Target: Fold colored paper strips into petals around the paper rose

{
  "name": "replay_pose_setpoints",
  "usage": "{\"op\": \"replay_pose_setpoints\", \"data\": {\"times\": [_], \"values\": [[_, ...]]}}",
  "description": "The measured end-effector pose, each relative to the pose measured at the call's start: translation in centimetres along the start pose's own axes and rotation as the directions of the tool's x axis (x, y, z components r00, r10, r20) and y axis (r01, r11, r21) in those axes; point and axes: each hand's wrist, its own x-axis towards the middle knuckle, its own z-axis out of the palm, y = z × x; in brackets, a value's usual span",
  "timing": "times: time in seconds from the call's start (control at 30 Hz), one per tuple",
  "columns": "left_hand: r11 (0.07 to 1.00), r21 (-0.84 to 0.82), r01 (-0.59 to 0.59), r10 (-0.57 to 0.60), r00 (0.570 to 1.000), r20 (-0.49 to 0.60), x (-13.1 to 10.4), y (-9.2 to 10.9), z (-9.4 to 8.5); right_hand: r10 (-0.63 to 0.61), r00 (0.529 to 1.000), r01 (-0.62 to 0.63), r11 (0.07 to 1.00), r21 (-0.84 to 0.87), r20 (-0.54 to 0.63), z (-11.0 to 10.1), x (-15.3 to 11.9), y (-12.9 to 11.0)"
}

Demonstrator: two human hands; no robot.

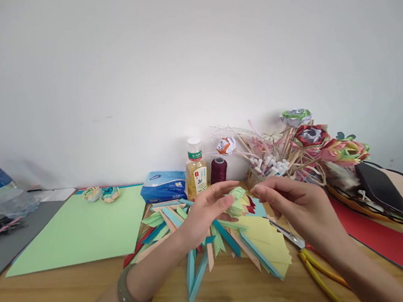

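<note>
We hold a folded paper flower (238, 203) in our left hand (212, 204), pinched between thumb and fingers just above the middle of the table (108, 293). Our right hand (297, 203) sits just beside it, thumb and fingertips drawn nearly together; we cannot tell whether anything thin lies between them. The flower, pale green and yellow with a dark red part towards the right, should be very light, springy at its folds and easy to crush. We judge it best held low, where the layers gather, with only mild pressure, leaving the petal tips free; dry paper should not slip much.

Among the containers, we see a bottle (196, 168) with a white cap and yellowish liquid inside, standing by a blue tissue packet (164, 185) whose contents are out of sight. Right of the dark red thread spool (219, 169), a small container (252, 179) appears to hold many white-ended sticks (270, 166), though our right hand partly hides that area. Finished-looking paper flowers (310, 136) lean behind it; what holds their stems we cannot make out
</note>
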Motion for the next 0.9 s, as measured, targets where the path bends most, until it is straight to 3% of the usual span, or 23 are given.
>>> {"op": "replay_pose_setpoints", "data": {"times": [0.07, 0.2, 0.43, 0.57, 0.67, 0.73, 0.77, 0.83, 0.9], "values": [[0.992, -0.089, 0.087, -0.084, 0.996, 0.028, 0.0, -0.1, 0.2, -0.153, 0.988, 0.152, 0.986, -0.07, -0.013, -0.1, 0.0, -0.2], [0.974, -0.175, 0.148, -0.147, 0.989, 0.015, -0.1, -0.3, 0.7, -0.356, 0.924, 0.37, 0.924, -0.092, 0.14, 0.3, 0.1, 0.3], [0.953, -0.23, 0.197, -0.222, 0.971, -0.092, -0.2, -0.2, 1.3, -0.346, 0.929, 0.367, 0.904, -0.22, 0.128, 1.0, -0.1, 1.2], [0.946, -0.249, 0.209, -0.235, 0.969, -0.078, -0.2, -0.1, 1.3, -0.351, 0.932, 0.361, 0.901, -0.239, 0.085, 1.1, -0.4, 1.0], [0.935, -0.24, 0.26, -0.279, 0.959, -0.047, -0.2, 0.0, 1.2, -0.215, 0.973, 0.226, 0.961, -0.157, 0.081, 0.9, -0.3, 0.7], [0.92, -0.228, 0.319, -0.334, 0.942, -0.029, -0.1, -0.1, 1.2, -0.034, 0.988, 0.036, 0.999, -0.011, 0.149, 0.7, 0.1, 0.5], [0.908, -0.224, 0.353, -0.367, 0.93, -0.02, 0.0, -0.2, 1.1, 0.072, 0.974, -0.09, 0.993, 0.072, 0.214, 0.6, 0.3, 0.5], [0.876, -0.221, 0.428, -0.439, 0.899, 0.001, 0.1, -0.3, 1.0, 0.249, 0.892, -0.345, 0.914, 0.214, 0.378, 0.5, 0.6, 0.6], [0.844, -0.222, 0.489, -0.495, 0.868, 0.031, 0.2, -0.3, 0.9, 0.322, 0.785, -0.528, 0.795, 0.298, 0.53, 0.5, 0.9, 0.8]]}}
